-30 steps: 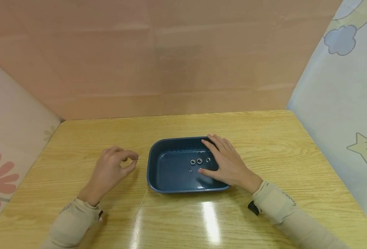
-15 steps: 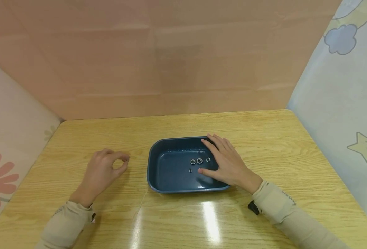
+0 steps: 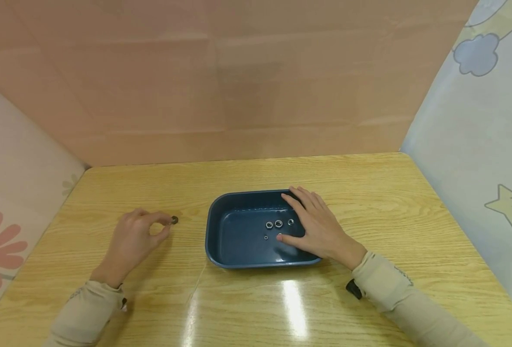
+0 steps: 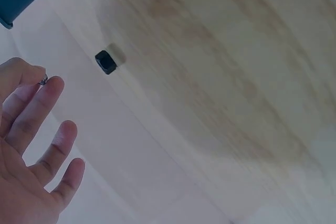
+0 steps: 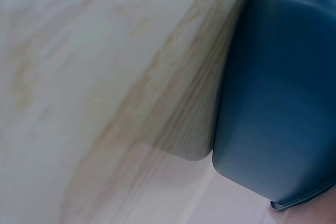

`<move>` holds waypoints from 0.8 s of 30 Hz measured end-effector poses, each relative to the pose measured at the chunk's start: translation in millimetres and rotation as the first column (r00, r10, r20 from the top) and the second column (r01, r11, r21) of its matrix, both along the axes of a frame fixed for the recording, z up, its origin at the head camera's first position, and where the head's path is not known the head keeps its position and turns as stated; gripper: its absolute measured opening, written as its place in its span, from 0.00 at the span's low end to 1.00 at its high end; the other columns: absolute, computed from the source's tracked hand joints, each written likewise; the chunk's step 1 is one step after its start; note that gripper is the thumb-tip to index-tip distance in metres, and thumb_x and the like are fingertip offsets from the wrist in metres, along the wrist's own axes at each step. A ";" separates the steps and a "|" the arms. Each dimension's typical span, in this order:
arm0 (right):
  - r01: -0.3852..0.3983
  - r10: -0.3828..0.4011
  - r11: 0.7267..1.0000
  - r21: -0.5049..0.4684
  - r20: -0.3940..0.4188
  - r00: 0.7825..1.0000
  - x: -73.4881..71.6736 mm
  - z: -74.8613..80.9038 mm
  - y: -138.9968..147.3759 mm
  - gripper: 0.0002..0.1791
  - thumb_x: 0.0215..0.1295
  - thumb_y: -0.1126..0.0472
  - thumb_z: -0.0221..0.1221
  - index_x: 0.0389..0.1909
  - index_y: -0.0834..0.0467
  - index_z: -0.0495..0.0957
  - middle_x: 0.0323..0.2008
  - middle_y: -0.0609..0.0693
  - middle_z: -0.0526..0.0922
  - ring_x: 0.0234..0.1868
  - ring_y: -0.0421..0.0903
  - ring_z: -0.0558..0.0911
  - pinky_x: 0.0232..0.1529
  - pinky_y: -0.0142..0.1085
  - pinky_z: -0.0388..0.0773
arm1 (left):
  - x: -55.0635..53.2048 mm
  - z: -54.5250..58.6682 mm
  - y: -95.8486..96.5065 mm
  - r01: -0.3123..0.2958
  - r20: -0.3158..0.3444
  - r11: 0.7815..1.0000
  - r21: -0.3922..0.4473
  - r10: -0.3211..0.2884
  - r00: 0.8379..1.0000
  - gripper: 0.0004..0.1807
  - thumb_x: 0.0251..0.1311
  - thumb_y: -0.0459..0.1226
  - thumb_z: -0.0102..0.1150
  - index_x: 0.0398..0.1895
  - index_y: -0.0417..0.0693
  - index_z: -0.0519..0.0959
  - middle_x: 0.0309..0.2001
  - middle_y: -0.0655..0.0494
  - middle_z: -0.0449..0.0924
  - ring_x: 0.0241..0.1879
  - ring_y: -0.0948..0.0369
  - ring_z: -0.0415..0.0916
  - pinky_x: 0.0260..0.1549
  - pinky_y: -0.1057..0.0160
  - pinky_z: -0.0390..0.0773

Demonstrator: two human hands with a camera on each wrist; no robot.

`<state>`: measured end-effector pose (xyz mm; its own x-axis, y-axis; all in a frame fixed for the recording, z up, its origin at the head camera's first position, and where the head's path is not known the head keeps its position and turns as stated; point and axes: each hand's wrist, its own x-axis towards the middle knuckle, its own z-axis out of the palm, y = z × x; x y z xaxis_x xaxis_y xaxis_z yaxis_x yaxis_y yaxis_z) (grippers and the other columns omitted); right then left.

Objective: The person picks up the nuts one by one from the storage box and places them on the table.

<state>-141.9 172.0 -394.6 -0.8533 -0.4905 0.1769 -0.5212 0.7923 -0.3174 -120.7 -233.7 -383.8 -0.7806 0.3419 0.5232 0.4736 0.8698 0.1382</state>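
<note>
My left hand (image 3: pixel 132 238) is over the table left of the tray, its thumb and index finger pinching a tiny metal nut (image 4: pixel 43 80); its other fingers are spread. Just beyond the fingertips a larger dark nut (image 3: pixel 174 220) lies on the table, plainer in the left wrist view. My right hand (image 3: pixel 318 231) rests across the right end of the blue tray (image 3: pixel 234 266), fingers stretched toward the far rim and thumb reaching over the inside. Several silver nuts, among them a hex nut (image 3: pixel 269 225), lie in the tray. One is partly hidden by the right thumb.
The tray stands mid-table on a wood-grain top (image 3: pixel 238 308) with glossy reflections. A brown paper-like backdrop (image 3: pixel 238 96) rises behind the table. Printed white panels (image 3: pixel 477 159) flank both sides.
My left hand has moved left, away from the tray, with the tiny nut pinched. The dark nut on the table now shows past its fingertips. My right hand stays put.
</note>
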 end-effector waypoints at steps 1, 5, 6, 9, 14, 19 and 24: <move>0.000 0.000 1.000 0.000 0.001 1.000 -0.1 0.1 0.0 0.54 0.56 0.32 0.63 0.77 0.55 0.56 0.77 0.58 0.54 0.79 0.57 0.51 0.77 0.57 0.45 | -0.2 -1.2 -1.6 -0.001 -0.002 1.000 -0.003 0.001 1.000 0.08 0.42 0.28 0.73 0.28 0.46 0.87 0.27 0.53 0.88 0.26 0.52 0.79 0.26 0.50 0.77; 0.002 -0.002 1.000 0.002 0.001 1.000 -0.2 0.6 0.0 0.54 0.56 0.32 0.63 0.76 0.55 0.56 0.78 0.58 0.53 0.79 0.57 0.51 0.77 0.57 0.45 | -0.1 -4.4 -5.8 -0.017 0.007 1.000 -0.011 0.017 1.000 0.08 0.42 0.28 0.73 0.28 0.47 0.87 0.26 0.54 0.88 0.25 0.52 0.79 0.26 0.49 0.76; 0.003 -0.003 1.000 0.002 0.002 1.000 -0.2 0.6 -0.1 0.54 0.56 0.32 0.64 0.76 0.55 0.56 0.78 0.58 0.53 0.79 0.57 0.50 0.77 0.57 0.44 | 0.2 -4.7 -6.2 -0.021 0.010 1.000 -0.010 0.021 1.000 0.08 0.42 0.28 0.74 0.27 0.47 0.87 0.26 0.54 0.88 0.25 0.52 0.79 0.26 0.48 0.76; 0.004 -0.004 1.000 0.000 0.002 1.000 -0.1 0.6 -0.5 0.54 0.55 0.32 0.64 0.76 0.55 0.56 0.78 0.57 0.53 0.79 0.57 0.51 0.77 0.57 0.44 | 1.3 -5.6 -7.0 -0.034 0.020 0.999 0.000 0.034 0.999 0.08 0.42 0.28 0.73 0.28 0.47 0.87 0.26 0.54 0.87 0.26 0.51 0.80 0.28 0.47 0.77; 0.002 -0.002 1.000 0.000 -0.006 1.000 0.1 -0.4 -0.6 0.54 0.55 0.32 0.64 0.76 0.55 0.57 0.78 0.58 0.53 0.79 0.58 0.51 0.77 0.58 0.45 | 3.1 -7.1 -8.8 -0.054 0.042 0.999 0.001 0.054 0.998 0.08 0.43 0.29 0.74 0.28 0.47 0.87 0.26 0.53 0.88 0.27 0.51 0.80 0.32 0.44 0.78; -0.002 0.002 1.000 -0.001 -0.015 1.000 -0.1 -0.5 -0.4 0.54 0.55 0.32 0.64 0.76 0.55 0.57 0.77 0.58 0.54 0.79 0.58 0.52 0.77 0.58 0.45 | 5.0 -8.2 -10.9 -0.079 0.062 0.997 -0.011 0.080 0.995 0.08 0.44 0.30 0.74 0.29 0.47 0.87 0.26 0.53 0.88 0.27 0.52 0.78 0.33 0.44 0.77; -0.003 0.003 1.000 0.004 -0.007 1.000 0.2 -0.8 -0.4 0.54 0.56 0.31 0.63 0.76 0.55 0.56 0.78 0.57 0.53 0.79 0.58 0.51 0.77 0.57 0.44 | 7.0 -9.0 -13.0 -0.096 0.090 0.995 -0.014 0.097 0.991 0.06 0.46 0.31 0.74 0.29 0.47 0.87 0.27 0.53 0.88 0.27 0.52 0.78 0.35 0.44 0.76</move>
